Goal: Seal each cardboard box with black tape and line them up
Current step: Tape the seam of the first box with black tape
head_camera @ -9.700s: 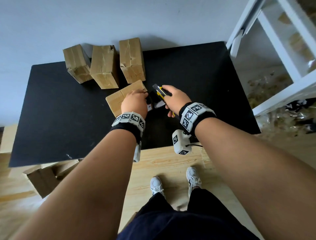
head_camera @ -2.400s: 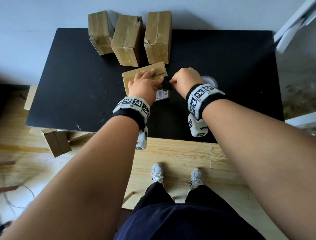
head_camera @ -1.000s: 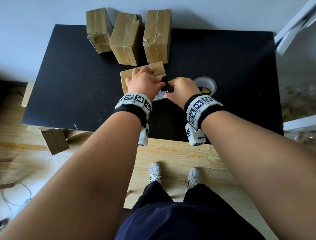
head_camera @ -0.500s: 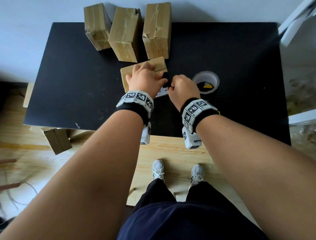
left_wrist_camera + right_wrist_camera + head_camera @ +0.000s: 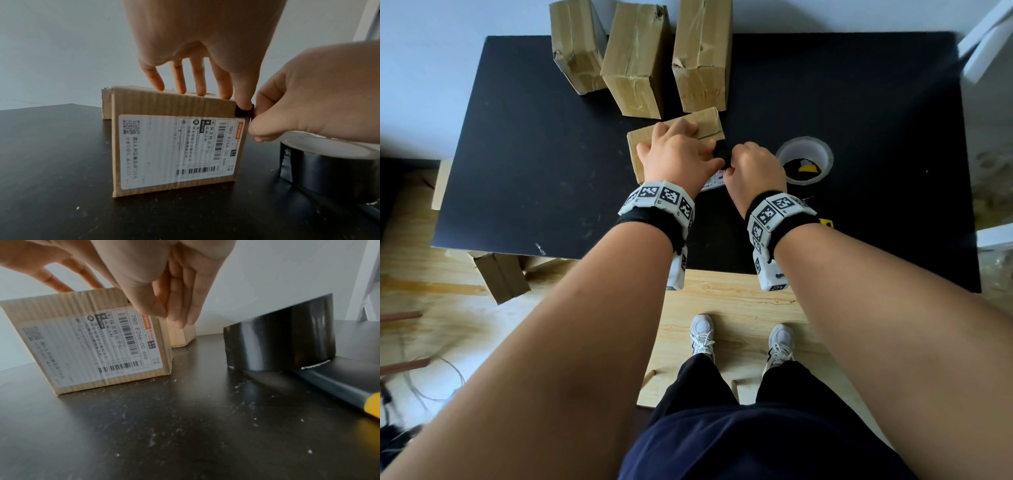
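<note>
A cardboard box [image 5: 705,121] with a white shipping label [image 5: 176,146] stands on the black table [image 5: 534,154]. My left hand [image 5: 685,137] rests on its top with straight fingers [image 5: 180,81], and the thumb presses a short strip of black tape [image 5: 243,112] onto the box's upper right corner. My right hand [image 5: 732,161] pinches the strip's free end beside that corner, fingers curled [image 5: 176,305]. The black tape roll [image 5: 804,161] lies flat just right of the hands. Three other brown boxes [image 5: 635,65] stand side by side at the table's back edge.
A utility knife [image 5: 339,386] with a grey and yellow handle lies on the table by the tape roll. A cardboard piece [image 5: 500,274] sits on the floor under the table's left front edge. A white frame [image 5: 986,34] stands at the right.
The knife my right hand held earlier now lies on the table. Over the last second my right hand closed in on the box's corner with the tape strip; my left hand stayed on top.
</note>
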